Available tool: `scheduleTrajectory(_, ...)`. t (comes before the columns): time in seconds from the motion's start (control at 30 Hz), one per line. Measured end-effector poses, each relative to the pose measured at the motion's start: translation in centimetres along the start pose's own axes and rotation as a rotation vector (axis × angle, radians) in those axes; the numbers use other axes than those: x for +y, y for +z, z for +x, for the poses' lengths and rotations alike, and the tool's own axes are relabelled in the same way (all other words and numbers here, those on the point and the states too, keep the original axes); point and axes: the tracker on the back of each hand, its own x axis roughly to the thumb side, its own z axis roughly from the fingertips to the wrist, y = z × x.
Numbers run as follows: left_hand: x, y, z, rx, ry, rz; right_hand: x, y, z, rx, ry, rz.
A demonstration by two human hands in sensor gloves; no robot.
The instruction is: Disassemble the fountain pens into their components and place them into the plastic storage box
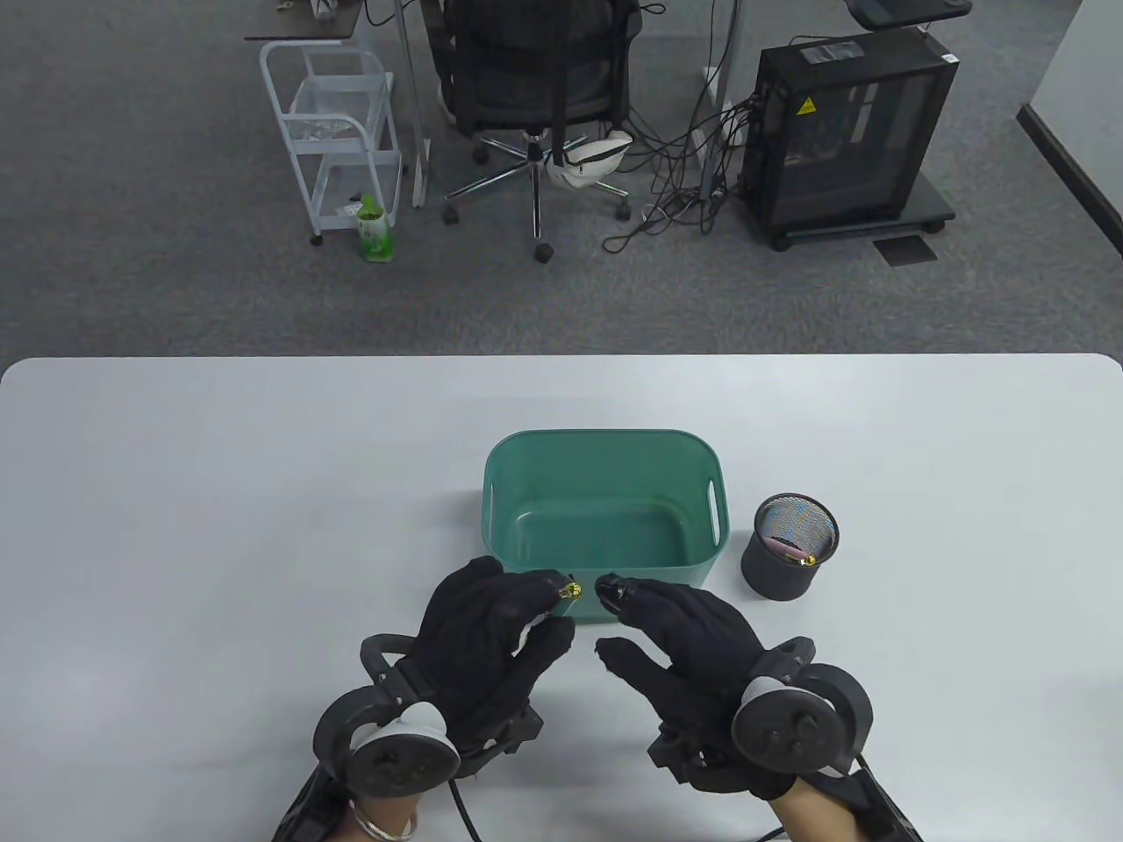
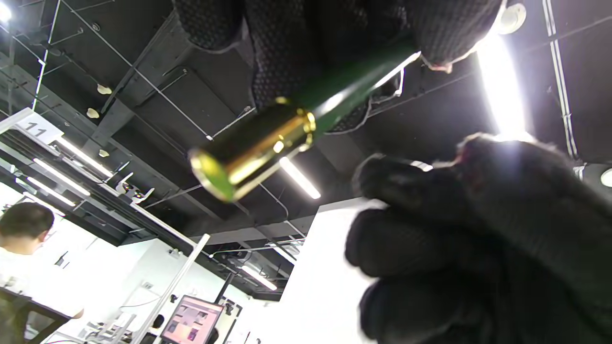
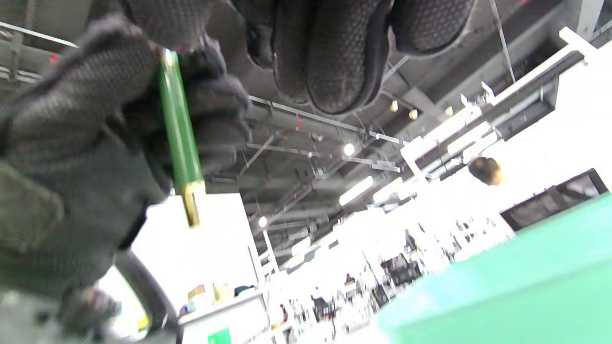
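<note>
My left hand grips a green fountain pen just in front of the near wall of the green plastic storage box. Only the pen's gold end pokes out past the fingers. The left wrist view shows the green barrel and gold end sticking out of my curled fingers. My right hand is close beside it, index fingertip a short way from the gold end, thumb apart, nothing held. In the right wrist view the pen stands in the left glove, and my right fingers hang free above.
The box's inside looks bare. A black mesh pen cup stands right of the box with a pen end showing inside. The white table spreads wide on both sides. An office chair and a computer case stand on the floor beyond.
</note>
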Motion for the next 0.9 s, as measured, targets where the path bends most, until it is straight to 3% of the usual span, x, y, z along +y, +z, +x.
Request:
scheduleTrajectory(0.3,-1.0,0.4,1.1,-0.068,0.008,-0.008,3.1,0.2,0.1,0.005,-0.037,0.159)
scheduleTrajectory(0.57,-1.6,0.5,1.4,-0.081,0.036,-0.019,4.2,0.4,-0.2,0.015,-0.077,0.186)
scheduleTrajectory(0.9,-1.3,0.5,1.1,-0.063,0.066,0.002,3.8,0.4,-0.2,-0.001,-0.077,0.155)
